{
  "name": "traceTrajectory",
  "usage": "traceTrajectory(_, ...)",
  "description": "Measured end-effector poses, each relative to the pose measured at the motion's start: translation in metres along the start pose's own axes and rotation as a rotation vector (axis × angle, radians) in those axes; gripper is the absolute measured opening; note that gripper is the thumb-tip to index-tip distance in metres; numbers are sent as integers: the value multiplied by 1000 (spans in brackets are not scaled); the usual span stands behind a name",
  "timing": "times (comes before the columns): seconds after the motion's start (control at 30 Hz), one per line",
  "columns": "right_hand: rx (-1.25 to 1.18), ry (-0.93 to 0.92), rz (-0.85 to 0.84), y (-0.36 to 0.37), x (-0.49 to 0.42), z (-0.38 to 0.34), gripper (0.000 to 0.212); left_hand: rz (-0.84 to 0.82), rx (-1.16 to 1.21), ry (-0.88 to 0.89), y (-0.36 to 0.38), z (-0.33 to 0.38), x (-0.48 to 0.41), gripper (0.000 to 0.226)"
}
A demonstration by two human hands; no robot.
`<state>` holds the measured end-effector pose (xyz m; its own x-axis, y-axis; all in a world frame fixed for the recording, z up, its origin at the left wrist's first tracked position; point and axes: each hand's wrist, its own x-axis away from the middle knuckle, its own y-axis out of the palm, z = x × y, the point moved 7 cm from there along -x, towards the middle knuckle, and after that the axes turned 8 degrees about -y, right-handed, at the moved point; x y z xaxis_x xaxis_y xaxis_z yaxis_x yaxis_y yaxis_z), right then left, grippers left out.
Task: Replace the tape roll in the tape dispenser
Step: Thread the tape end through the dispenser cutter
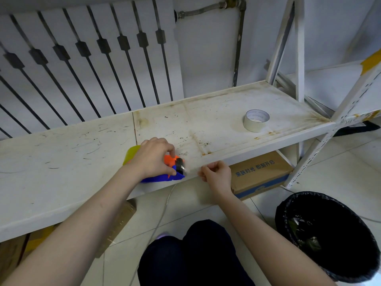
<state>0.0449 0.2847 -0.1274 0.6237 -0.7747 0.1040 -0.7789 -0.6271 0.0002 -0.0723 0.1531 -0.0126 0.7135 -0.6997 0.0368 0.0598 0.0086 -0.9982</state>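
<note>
Orange and blue plastic marked the tape dispenser (pixel 179 167), which sat at the front edge of a scuffed white shelf (pixel 61 162). The left hand (pixel 153 156) lay over its top, fingers curled down around the body and the thumb against the blue lower side, so most of the dispenser was hidden beneath the palm. Only its right end stuck out past the fingertips, with a black roller there. Behind the wrist a yellow-green roll (pixel 131 154) showed its curved edge.

From the roller a thin strip of clear tape (pixel 192 169) ran to the right, faint and shiny. The right hand (pixel 216 174) hovered just off the shelf's front edge, near the dispenser but not touching it, its fingers bent and the thumb and forefinger pressed together on the strip's free end. The strip was too blurred to show exactly where the pinch began.

A second roll, the white tape roll (pixel 256 120), lay flat farther back on the right of the shelf, well apart from both hands. Under the shelf stood a cardboard box (pixel 259 174) with blue print, and on the tiled floor to the right a bin (pixel 325 234) lined with a black bag. A white radiator (pixel 82 58) stood against the wall behind.
</note>
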Motion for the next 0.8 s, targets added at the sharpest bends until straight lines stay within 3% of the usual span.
traceTrajectory(0.23,46,4,-38,3,-2,-2,8,-2,-46,23,2,-1,2,40)
traceTrajectory(0.53,-168,-336,-9,-4,16,-20,16,24,-6,39,1,-1,4,30)
traceTrajectory(0.8,-18,-84,-10,1,5,-3,11,-23,-70,42,3,1,3,33)
